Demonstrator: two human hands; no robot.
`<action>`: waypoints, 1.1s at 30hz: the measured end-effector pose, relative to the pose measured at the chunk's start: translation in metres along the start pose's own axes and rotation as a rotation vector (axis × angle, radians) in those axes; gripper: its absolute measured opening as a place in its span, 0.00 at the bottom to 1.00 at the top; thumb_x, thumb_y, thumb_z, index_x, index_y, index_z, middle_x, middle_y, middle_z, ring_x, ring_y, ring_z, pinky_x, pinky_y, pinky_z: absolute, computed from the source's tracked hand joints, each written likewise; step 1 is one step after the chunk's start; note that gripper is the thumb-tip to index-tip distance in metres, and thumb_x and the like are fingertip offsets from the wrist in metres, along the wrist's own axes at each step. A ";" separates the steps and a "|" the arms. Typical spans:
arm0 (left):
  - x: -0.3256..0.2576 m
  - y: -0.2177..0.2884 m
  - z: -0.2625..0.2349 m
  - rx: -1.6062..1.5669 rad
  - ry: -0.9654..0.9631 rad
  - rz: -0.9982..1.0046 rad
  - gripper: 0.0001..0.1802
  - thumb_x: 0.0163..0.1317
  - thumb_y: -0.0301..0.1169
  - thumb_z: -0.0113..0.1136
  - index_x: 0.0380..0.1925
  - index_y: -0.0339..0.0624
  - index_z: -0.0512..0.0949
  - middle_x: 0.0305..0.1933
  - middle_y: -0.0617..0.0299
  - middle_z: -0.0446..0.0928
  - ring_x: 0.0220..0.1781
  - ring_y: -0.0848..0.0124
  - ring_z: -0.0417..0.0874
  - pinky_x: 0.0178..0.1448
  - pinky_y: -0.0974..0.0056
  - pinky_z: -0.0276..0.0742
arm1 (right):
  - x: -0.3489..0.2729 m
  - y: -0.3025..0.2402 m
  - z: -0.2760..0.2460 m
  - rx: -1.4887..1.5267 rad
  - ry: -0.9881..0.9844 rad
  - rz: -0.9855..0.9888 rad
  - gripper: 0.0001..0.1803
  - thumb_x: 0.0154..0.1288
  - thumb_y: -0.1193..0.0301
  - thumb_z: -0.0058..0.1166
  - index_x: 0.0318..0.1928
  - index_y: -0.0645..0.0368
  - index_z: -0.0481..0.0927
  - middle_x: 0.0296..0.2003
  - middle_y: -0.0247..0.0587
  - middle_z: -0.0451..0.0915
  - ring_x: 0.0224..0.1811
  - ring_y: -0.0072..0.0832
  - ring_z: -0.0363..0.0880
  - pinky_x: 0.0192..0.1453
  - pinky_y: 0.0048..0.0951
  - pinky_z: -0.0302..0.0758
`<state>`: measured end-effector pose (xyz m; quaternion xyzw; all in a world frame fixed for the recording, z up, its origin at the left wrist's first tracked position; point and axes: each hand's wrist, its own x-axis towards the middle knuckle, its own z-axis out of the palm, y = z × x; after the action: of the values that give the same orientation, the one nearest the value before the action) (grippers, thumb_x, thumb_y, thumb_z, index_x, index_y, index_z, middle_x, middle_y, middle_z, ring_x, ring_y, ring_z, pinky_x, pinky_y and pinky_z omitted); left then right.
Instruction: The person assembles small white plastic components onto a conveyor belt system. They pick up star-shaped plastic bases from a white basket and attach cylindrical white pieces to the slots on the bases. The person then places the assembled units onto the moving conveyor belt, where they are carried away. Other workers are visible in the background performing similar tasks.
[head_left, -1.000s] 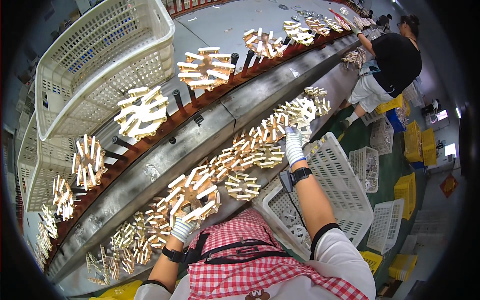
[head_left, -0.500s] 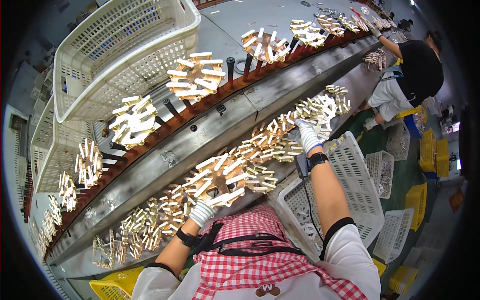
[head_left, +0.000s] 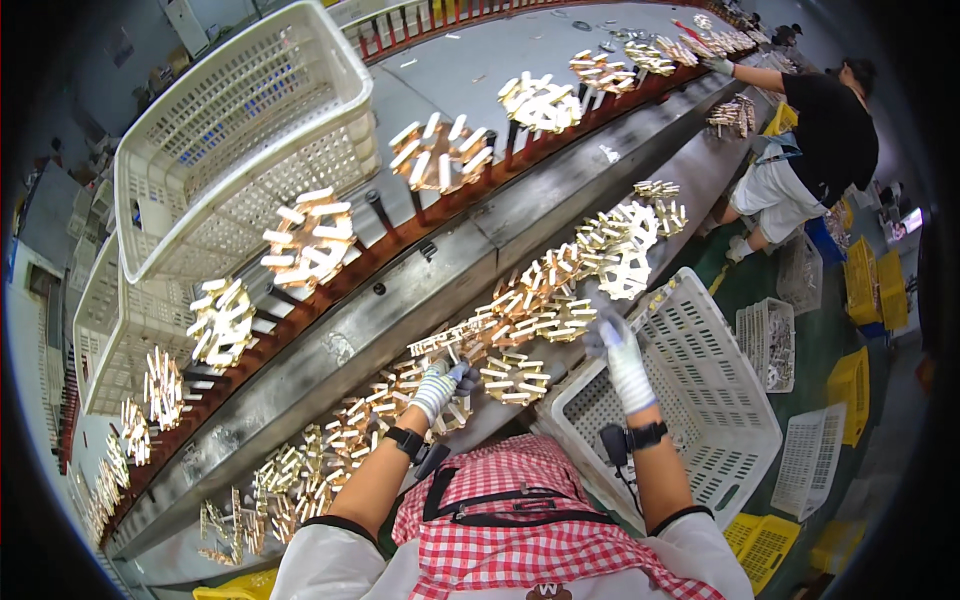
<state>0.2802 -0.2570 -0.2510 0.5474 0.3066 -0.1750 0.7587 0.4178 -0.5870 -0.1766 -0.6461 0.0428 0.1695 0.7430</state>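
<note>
My left hand [head_left: 436, 388], in a striped glove with dark grey fingers, is closed on the edge of a round copper-coloured rack [head_left: 450, 334] set with cream bars. This rack is tilted nearly edge-on above the pile. My right hand [head_left: 624, 362], gloved alike, hovers above the rim of a white perforated crate [head_left: 715, 385]. Its fingers are slightly smeared but look apart, with nothing visible in them. Between my hands lies another round rack [head_left: 515, 379]. More copper racks [head_left: 540, 278] are heaped along the bench, and whiter racks [head_left: 628, 250] lie beyond them.
A metal ledge [head_left: 400, 275] runs behind the pile. Past it, similar racks [head_left: 310, 238] sit on a row of dark posts [head_left: 378, 208]. White crates [head_left: 245, 150] stand at the far left. On the right are a co-worker [head_left: 830, 130] and yellow baskets [head_left: 848, 395].
The rack in my left hand has turned from facing up to nearly edge-on. My right hand has drawn back from the whiter racks. Racks on the posts have shifted left and nearer.
</note>
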 end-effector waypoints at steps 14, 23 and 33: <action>-0.022 0.025 0.014 0.334 0.198 -0.047 0.17 0.70 0.45 0.52 0.35 0.42 0.78 0.25 0.60 0.81 0.19 0.71 0.80 0.24 0.66 0.79 | -0.188 0.015 -0.235 0.178 0.579 0.140 0.28 0.68 0.54 0.55 0.59 0.61 0.70 0.39 0.43 0.81 0.36 0.31 0.82 0.39 0.34 0.81; -0.088 0.095 0.169 0.616 0.004 -0.043 0.19 0.68 0.47 0.55 0.37 0.39 0.78 0.23 0.61 0.79 0.18 0.75 0.77 0.23 0.72 0.74 | -0.234 0.070 -0.442 -0.257 0.663 0.460 0.19 0.69 0.58 0.49 0.47 0.61 0.78 0.35 0.39 0.82 0.34 0.29 0.79 0.41 0.33 0.77; 0.002 -0.006 0.512 0.875 -0.856 -0.465 0.19 0.71 0.41 0.52 0.50 0.35 0.75 0.38 0.57 0.82 0.33 0.73 0.82 0.39 0.70 0.80 | -0.214 0.181 -0.478 -1.141 0.092 1.105 0.22 0.66 0.59 0.47 0.57 0.48 0.79 0.62 0.43 0.73 0.63 0.41 0.73 0.62 0.45 0.72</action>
<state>0.4182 -0.7393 -0.1481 0.6072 -0.0115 -0.6455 0.4632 0.2359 -1.0753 -0.3647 -0.8186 0.2944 0.4822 0.1032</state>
